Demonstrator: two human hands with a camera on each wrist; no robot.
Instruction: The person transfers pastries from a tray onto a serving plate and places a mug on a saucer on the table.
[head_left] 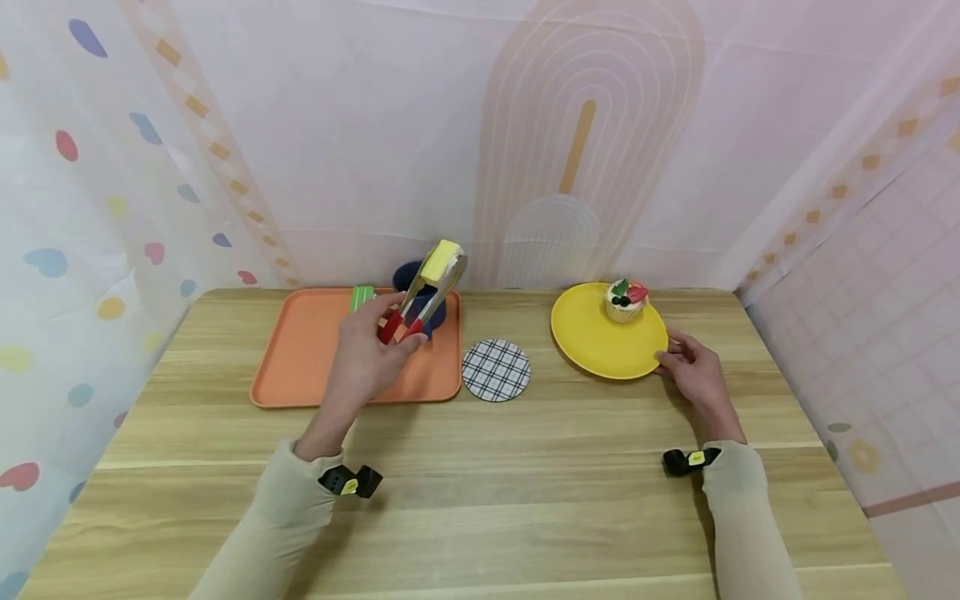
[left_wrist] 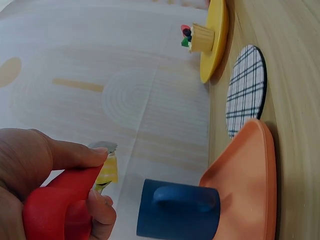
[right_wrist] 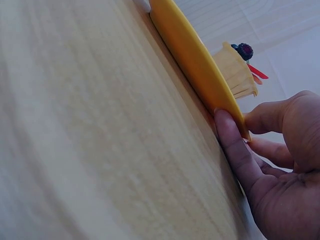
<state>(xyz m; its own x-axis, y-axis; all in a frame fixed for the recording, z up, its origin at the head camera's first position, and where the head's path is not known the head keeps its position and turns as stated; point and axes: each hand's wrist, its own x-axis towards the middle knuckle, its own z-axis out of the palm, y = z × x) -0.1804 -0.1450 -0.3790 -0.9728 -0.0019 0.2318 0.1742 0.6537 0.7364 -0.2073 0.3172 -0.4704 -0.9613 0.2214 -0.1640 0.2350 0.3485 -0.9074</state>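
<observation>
My left hand (head_left: 366,348) grips red-handled tongs (head_left: 437,310) above the orange tray (head_left: 296,358). Between the metal ends of the tongs is a yellow piece of cake (head_left: 441,262) with a pale side. A dark blue mug (left_wrist: 172,210) stands on the tray, partly hidden behind the tongs in the head view. At the right, my right hand (head_left: 693,367) pinches the near right rim of a yellow plate (head_left: 600,348), thumb on one face and fingers on the other. On that plate sits a cupcake (head_left: 622,307) topped with berries and a green leaf.
Between tray and plate lies a round checked coaster (head_left: 497,370), close to the tray's right edge. A green striped item (head_left: 362,296) shows at the back of the tray, partly behind my left hand. A patterned cloth backdrop (head_left: 375,150) rises behind the wooden table (head_left: 525,500).
</observation>
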